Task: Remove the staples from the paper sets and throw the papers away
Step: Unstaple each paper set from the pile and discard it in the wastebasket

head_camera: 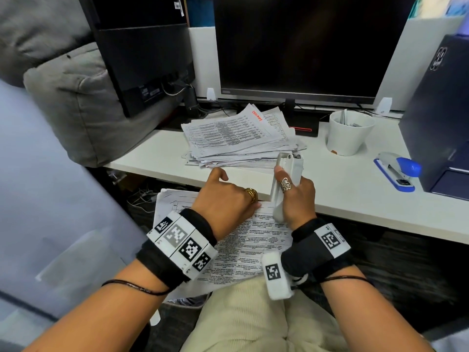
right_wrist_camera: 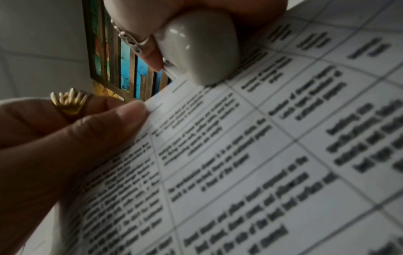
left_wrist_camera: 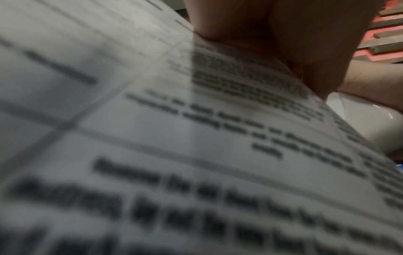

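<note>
Holding on lap: we've got one paper set (head_camera: 243, 245) lying over our thighs, nearest to us, top edge tucked up by the desk (head_camera: 330, 189) edge, probably so the stapled corner sits right where both hands can work it.

Left hand: our left hand (head_camera: 223, 201) pins the set's top edge, thumb flat on the sheet and fingers curled behind it, so it's gripping the paper. We'd guess that's to stop the pages sliding while the staple gets pulled.

Right hand: our right hand (head_camera: 297, 196) is wrapped round a white staple remover (head_camera: 285, 184), thumb along its side, rounded butt end resting on the page. Working tip points away from us, up over the desk edge, so it isn't on a staple yet, as far as we can tell.

Staple: can't see it in any view, too blurry.

Stack further back: one messy pile of paper sets (head_camera: 241, 135) on the desk, can't count the sets.

Right side of desk: one blue stapler (head_camera: 397, 171), one white cup (head_camera: 349, 132) behind it.

Far end: two dark monitors, the main one (head_camera: 304, 47) dead ahead.

Counts: two hands, one remover, one set in hand, one pile.
</note>
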`<action>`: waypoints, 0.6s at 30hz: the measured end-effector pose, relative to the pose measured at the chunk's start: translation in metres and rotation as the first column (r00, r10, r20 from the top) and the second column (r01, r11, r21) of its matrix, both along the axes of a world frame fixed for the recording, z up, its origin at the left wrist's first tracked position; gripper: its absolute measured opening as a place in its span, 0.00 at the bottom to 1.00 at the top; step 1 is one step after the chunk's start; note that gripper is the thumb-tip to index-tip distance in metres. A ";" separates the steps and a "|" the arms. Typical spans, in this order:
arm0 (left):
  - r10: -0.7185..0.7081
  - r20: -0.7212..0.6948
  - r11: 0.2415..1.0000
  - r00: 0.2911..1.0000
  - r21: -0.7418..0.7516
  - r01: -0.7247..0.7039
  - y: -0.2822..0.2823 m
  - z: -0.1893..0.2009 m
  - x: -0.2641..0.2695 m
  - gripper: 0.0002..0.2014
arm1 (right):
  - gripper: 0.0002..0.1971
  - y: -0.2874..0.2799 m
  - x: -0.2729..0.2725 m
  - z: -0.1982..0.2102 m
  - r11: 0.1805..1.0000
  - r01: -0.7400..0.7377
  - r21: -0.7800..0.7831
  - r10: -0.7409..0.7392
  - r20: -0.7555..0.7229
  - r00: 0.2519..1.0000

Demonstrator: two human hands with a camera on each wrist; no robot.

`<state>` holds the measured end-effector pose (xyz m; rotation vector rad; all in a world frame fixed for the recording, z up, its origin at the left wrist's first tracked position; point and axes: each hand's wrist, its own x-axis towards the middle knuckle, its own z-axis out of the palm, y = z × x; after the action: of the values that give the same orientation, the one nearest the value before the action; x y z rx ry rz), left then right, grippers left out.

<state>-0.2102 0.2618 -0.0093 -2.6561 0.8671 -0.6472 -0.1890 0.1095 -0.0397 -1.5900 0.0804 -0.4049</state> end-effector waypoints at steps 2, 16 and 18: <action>0.015 -0.029 1.000 0.999 0.010 -0.015 0.000 -0.001 0.000 0.22 | 0.08 0.000 0.002 -0.002 1.000 -0.025 -0.003 0.024 -0.029 0.999; 0.020 -0.120 1.000 0.993 0.011 -0.018 0.001 0.003 -0.006 0.19 | 0.09 -0.003 0.003 -0.008 0.990 0.021 0.143 -0.014 -0.049 0.999; 0.049 -0.161 0.998 0.986 0.050 -0.041 -0.001 0.009 -0.011 0.19 | 0.09 -0.002 0.002 -0.010 0.991 0.020 0.130 -0.017 -0.027 1.000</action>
<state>-0.2213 0.2604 -0.0008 -2.7066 0.8501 -0.3985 -0.1871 0.1071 -0.0493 -1.4667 0.1387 -0.3865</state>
